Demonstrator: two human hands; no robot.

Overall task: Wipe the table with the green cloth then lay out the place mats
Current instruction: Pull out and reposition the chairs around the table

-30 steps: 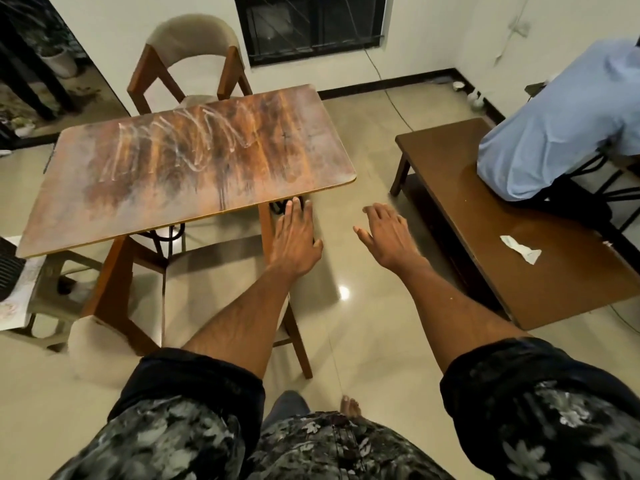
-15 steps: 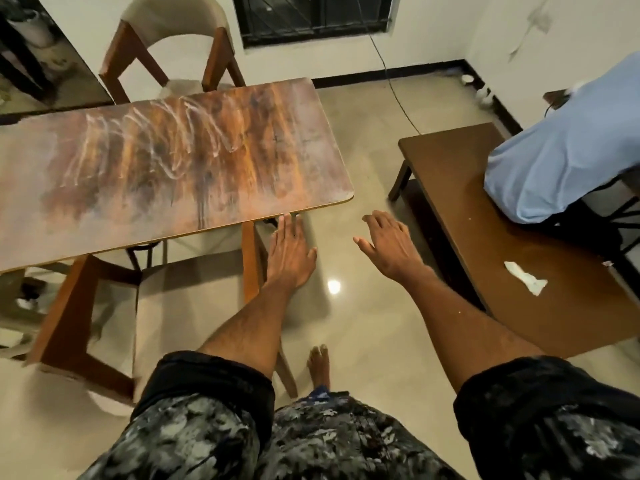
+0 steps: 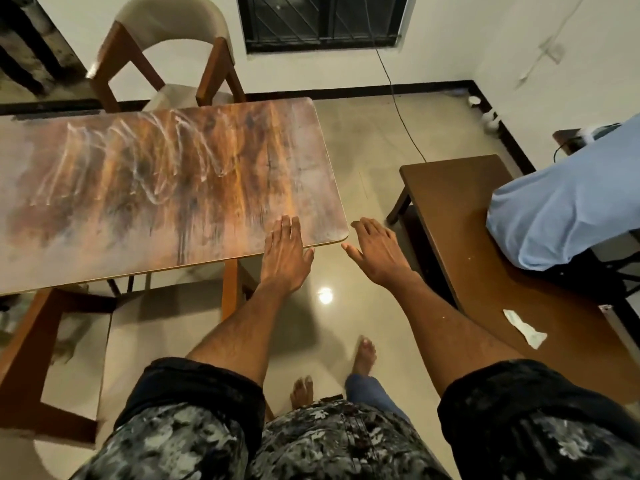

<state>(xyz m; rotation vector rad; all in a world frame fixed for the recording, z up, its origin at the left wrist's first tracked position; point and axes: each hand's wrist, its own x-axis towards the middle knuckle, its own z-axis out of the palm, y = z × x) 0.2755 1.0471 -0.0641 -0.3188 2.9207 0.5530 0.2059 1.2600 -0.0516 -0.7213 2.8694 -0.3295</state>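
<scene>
The wooden table (image 3: pixel 156 188) fills the left half of the view, its top marked with white wavy smears. My left hand (image 3: pixel 285 254) is stretched out flat with straight fingers, the fingertips over the table's near right corner. My right hand (image 3: pixel 379 251) hovers just right of that corner, over the floor, fingers spread and holding nothing. No green cloth and no place mats are in view.
A chair with a pale back (image 3: pixel 166 60) stands behind the table. Another chair (image 3: pixel 52 344) sits under the table's near side. A low brown bench (image 3: pixel 519 271) is on the right with a crumpled white paper (image 3: pixel 524 329) and a light-blue bundle (image 3: pixel 568 199).
I have stepped closer to the table. Both hands moved forward; the left hand went from below the table edge to over its near right corner.
</scene>
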